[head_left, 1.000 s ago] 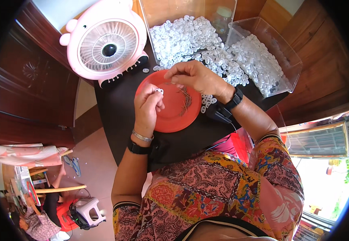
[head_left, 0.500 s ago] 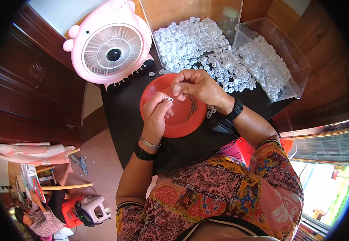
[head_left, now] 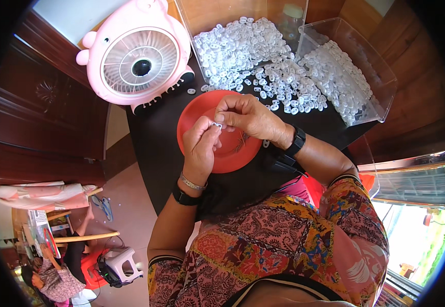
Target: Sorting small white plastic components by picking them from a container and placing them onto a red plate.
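Over a round red plate (head_left: 194,116) on the black table (head_left: 153,143), my two hands meet. My left hand (head_left: 201,146) pinches a small white plastic piece (head_left: 216,125) at its fingertips. My right hand (head_left: 247,115) closes its fingers on the same piece from the other side. A heap of the same white pieces (head_left: 263,66) lies loose on the table just beyond the plate.
A pink fan (head_left: 138,56) shaped like an animal's face stands at the table's far left. Two clear plastic boxes lie tipped: one (head_left: 232,20) at the back, one (head_left: 350,71) at the right, both holding white pieces. Below left, a person sits on the floor by a stool (head_left: 120,263).
Both hands have drawn a little nearer to me over the plate and closed together on the small white piece. The view has shifted slightly.
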`<state>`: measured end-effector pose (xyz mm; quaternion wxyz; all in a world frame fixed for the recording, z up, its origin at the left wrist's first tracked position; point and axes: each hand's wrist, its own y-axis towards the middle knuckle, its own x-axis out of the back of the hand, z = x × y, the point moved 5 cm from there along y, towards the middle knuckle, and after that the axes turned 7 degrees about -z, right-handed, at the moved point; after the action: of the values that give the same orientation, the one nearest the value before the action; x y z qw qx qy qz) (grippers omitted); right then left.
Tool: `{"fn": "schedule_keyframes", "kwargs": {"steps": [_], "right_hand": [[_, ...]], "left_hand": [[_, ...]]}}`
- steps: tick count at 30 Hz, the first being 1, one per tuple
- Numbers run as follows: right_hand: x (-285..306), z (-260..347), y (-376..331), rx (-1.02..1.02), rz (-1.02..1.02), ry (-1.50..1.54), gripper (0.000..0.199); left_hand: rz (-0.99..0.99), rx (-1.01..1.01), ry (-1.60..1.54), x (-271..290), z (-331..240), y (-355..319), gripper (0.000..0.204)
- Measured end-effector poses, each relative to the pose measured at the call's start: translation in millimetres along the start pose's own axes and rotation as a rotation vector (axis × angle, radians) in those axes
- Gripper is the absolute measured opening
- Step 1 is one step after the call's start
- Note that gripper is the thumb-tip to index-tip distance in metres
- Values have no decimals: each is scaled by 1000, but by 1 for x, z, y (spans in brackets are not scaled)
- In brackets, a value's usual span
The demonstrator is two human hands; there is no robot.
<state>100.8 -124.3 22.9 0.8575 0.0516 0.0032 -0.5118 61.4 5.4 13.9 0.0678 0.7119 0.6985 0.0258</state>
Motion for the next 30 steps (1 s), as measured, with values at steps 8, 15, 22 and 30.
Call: {"fn": "schedule_keyframes", "kwargs": {"steps": [8, 15, 22, 30], "right_hand": [[-3, 4, -5, 102, -29, -79, 10], [21, 16, -2, 132, -20, -371, 15], [116, 33, 3, 256, -494, -1309, 16], [114, -11, 10, 124, -226, -1421, 15]], "left_hand": [[-51, -44, 39, -2, 6, -5, 18], [-53, 27, 48, -5, 10, 2, 16], [-96, 64, -113, 6, 8, 6, 16], [-61, 82, -107, 5, 12, 5, 16]]}}
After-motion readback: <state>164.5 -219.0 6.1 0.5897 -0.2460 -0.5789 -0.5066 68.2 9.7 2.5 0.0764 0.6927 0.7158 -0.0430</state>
